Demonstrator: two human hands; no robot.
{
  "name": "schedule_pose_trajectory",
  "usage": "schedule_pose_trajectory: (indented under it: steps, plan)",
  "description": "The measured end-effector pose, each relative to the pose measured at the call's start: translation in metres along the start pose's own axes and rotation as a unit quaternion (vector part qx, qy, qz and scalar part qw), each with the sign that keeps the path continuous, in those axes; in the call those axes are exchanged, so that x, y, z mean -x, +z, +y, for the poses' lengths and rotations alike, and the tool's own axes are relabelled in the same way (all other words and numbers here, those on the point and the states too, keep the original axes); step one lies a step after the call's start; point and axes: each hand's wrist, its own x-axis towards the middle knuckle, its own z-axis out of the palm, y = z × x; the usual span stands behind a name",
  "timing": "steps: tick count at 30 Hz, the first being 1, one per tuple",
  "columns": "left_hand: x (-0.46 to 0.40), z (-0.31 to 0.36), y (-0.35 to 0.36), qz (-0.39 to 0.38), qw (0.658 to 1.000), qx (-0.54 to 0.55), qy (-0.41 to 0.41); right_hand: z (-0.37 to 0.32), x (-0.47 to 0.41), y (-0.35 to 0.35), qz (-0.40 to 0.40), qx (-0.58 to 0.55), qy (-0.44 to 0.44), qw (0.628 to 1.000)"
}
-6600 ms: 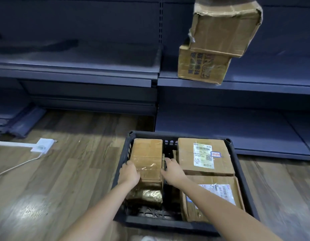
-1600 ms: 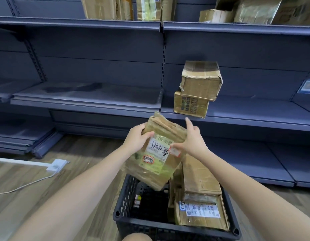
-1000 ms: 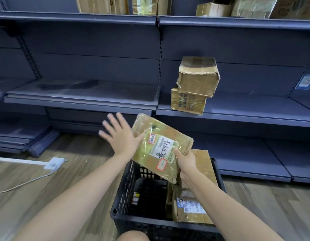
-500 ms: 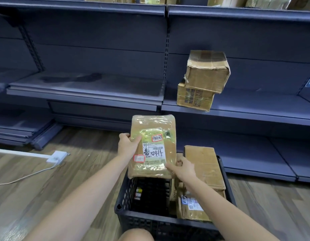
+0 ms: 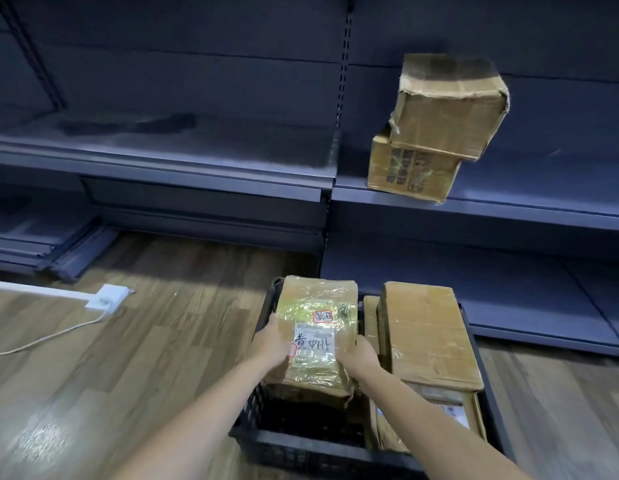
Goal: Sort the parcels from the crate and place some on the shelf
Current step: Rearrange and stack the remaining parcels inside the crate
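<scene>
Half a second ago the taped parcel [image 5: 315, 336] was held up above the crate [image 5: 322, 445]; it has now come down to the crate's left half, label up, and the view has tipped lower so the top shelf with its boxes is out of sight. Both hands hold this parcel by its long sides: the left hand [image 5: 270, 344] curls round the left edge with the thumb on top near a small red sticker, and the right hand [image 5: 358, 353] grips the right edge, fingers tucked down between the parcel and its neighbour. The parcel is wrapped in shiny clear tape, with a white label bearing dark handwriting and a second red sticker above it. Whether its underside already rests on anything in the crate cannot be told.

Just to the right, inside the crate, a plain brown box [image 5: 427, 336] lies on top of another parcel with a white label [image 5: 453, 415]. The black crate stands on the wooden floor [image 5: 128, 341] in front of the blue shelf [image 5: 509, 206]. On that shelf sit two cardboard boxes, a dented upper box [image 5: 446, 105] stacked askew on a printed lower box [image 5: 410, 173]. A white power strip [image 5: 109, 297] with its cord lies on the floor to the left.
</scene>
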Motion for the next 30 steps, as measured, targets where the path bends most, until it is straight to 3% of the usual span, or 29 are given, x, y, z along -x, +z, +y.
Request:
schedule_pose_trajectory:
  steps: [4, 12, 21, 25, 30]
  plan:
    - [-0.021, -0.016, 0.023, 0.005, 0.998, -0.064, -0.010, 0.012, -0.031, 0.018, -0.033, 0.001, 0.041, 0.999]
    - [-0.061, -0.042, 0.063, -0.037, 0.995, -0.085, -0.045, 0.066, -0.109, 0.063, -0.056, 0.010, 0.054, 0.997]
    - [-0.092, -0.074, 0.093, -0.123, 0.980, -0.156, -0.030, 0.078, -0.110, 0.078, -0.040, -0.006, 0.074, 0.996]
    - [-0.097, -0.087, 0.111, -0.096, 0.969, -0.229, -0.001, 0.074, -0.109, 0.082, -0.020, 0.038, 0.094, 0.995]
    - [-0.094, -0.075, 0.115, -0.132, 0.931, -0.340, 0.012, 0.059, -0.111, 0.078, -0.053, 0.030, 0.092, 0.994]
